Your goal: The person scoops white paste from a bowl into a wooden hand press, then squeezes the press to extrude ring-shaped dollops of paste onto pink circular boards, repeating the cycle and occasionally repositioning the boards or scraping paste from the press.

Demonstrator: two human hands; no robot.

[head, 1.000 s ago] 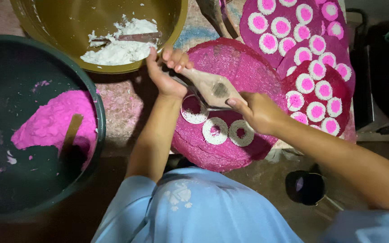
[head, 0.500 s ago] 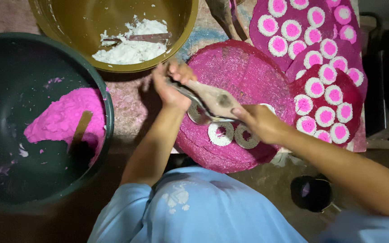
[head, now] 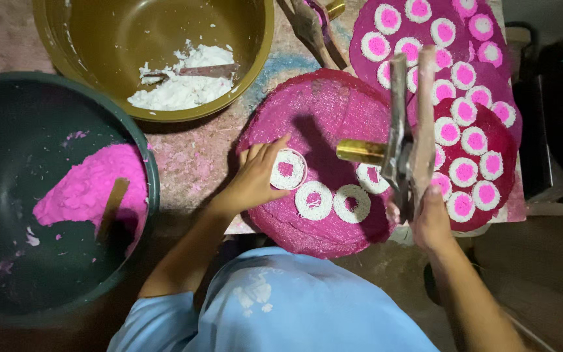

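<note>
My left hand [head: 255, 179] rests flat on a round pink woven tray [head: 324, 107], fingertips touching a white ring-shaped cake with a pink centre [head: 288, 169]. Three more such cakes [head: 314, 200] lie in a row beside it on the tray. My right hand [head: 430, 218] grips a wooden press tool with a brass cylinder [head: 402, 140], held upright above the tray's right side.
A dark basin [head: 144, 163] at left holds pink dough [head: 86, 189] and a stick. An olive bowl [head: 229, 104] above holds white crumbly dough [head: 180, 91]. Stacked pink trays [head: 418, 32] at right carry several finished cakes. More wooden tools [head: 311, 26] lie at the top.
Both hands had been on the tool over the tray. Now the right hand has lifted it upright, and the left hand has dropped to the freshly laid cake.
</note>
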